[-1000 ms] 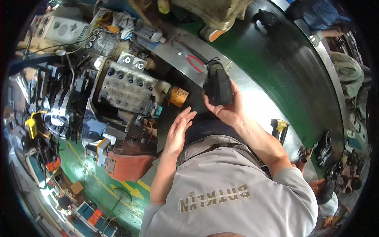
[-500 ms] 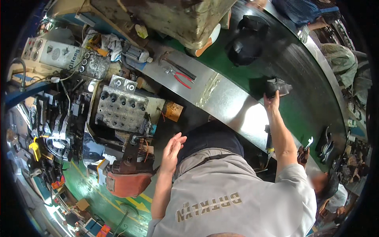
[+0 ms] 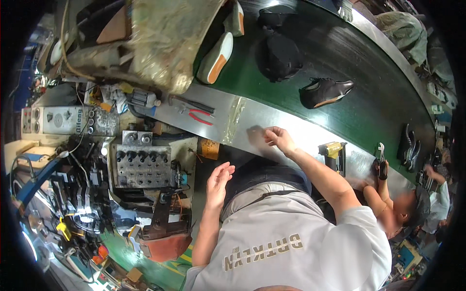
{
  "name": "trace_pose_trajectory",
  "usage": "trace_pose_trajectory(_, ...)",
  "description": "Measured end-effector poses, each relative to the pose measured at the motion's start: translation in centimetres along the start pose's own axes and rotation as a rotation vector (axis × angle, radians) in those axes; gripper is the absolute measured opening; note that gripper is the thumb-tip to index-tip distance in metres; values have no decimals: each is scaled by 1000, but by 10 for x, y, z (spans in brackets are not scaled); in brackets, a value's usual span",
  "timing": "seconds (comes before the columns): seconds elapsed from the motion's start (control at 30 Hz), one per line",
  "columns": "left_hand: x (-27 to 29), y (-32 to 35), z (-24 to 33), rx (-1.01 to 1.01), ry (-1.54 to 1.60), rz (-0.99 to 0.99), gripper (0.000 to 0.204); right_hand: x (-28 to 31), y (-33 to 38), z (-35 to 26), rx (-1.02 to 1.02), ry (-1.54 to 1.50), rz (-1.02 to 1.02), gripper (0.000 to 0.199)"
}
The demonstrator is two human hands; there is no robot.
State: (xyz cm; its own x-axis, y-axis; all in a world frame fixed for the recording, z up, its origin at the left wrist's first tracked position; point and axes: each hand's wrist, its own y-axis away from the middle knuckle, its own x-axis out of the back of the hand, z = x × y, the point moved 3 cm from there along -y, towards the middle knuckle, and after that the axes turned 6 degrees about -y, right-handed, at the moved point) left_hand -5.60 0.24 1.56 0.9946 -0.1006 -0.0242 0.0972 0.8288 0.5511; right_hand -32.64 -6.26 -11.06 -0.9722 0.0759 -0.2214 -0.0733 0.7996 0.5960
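My left hand hovers in front of my waist, its fingers stretched out and empty. Over the metal ledge, my right hand is held with its fingers curled loosely together, and nothing shows in it. A black shoe with a brown-edged sole lies on the dark green conveyor belt, apart from my right hand. To the left on the ledge are red-handled pliers and a hammer. A yellow-and-black air tool stands at the ledge's near edge, right of my right forearm.
A machine with a knobbed metal panel stands at my left, a red-brown padded part below it. White-and-tan shoes and dark items sit on the belt. At right, another person's hand holds pincers.
My right hand has let go of the black shoe and drawn back left and nearer, over the ledge. The shoe now lies alone on the belt. The view has turned; my left hand stays open.
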Motion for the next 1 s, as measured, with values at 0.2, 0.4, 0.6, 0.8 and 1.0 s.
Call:
trace_pose_trajectory(0.2,-47,-27,26,-18,-3,-21,35,78,-49,-70,292,104,173,31)
trace_pose_trajectory(0.4,-67,-46,55,-51,7,0,35,128,-107,-156,707,703,585,64)
trace_pose_trajectory(0.6,-80,-77,84,-92,-20,-17,31,110,-147,-167,913,1382,192,21)
trace_pose_trajectory(0.8,-103,-117,101,-350,-360,13,52,-6,-51,-198,973,1149,-485,27)
trace_pose_trajectory(1.0,-77,-112,100,-1,-213,-222,16,-52,-89,-188,419,313,-356,30)
